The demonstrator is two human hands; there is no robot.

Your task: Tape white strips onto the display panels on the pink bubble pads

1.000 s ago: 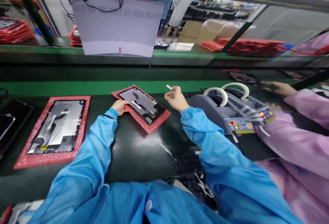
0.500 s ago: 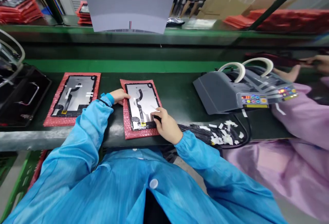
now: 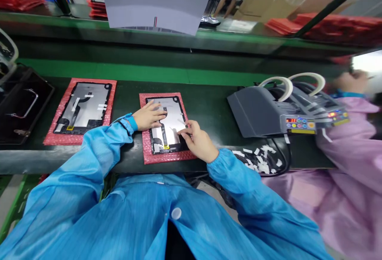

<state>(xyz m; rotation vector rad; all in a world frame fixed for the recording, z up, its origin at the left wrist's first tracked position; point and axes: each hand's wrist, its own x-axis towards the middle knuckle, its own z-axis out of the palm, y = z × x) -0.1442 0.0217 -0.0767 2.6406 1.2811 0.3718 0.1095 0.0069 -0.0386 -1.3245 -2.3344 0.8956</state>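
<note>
A tablet screen panel [image 3: 173, 118] with a silvery back and black border lies on a red bubble-wrap bag [image 3: 149, 158] in front of me. My left hand [image 3: 149, 115] rests on the panel's left side, fingers spread flat over it. A black flex cable [image 3: 164, 130] with a yellow end runs down the panel. At the lower right of the panel, my right hand [image 3: 199, 140] has thumb and fingers pinched together; what is between them is too small to make out. A second screen panel [image 3: 89, 102] lies on another red bag [image 3: 52, 138] to the left.
Grey tape dispensers [image 3: 256, 112] with lit displays stand at the right. White tape pieces [image 3: 264, 160] lie over dark cables before them. A black case [image 3: 22, 108] stands at far left. A person in a pink sleeve [image 3: 349, 132] works at the right. A paper sheet [image 3: 155, 1] hangs ahead.
My left hand has moved from the bag's left edge onto the panel, its fingers now spread. My right hand stays at the panel's lower right. The co-worker's hand has shifted.
</note>
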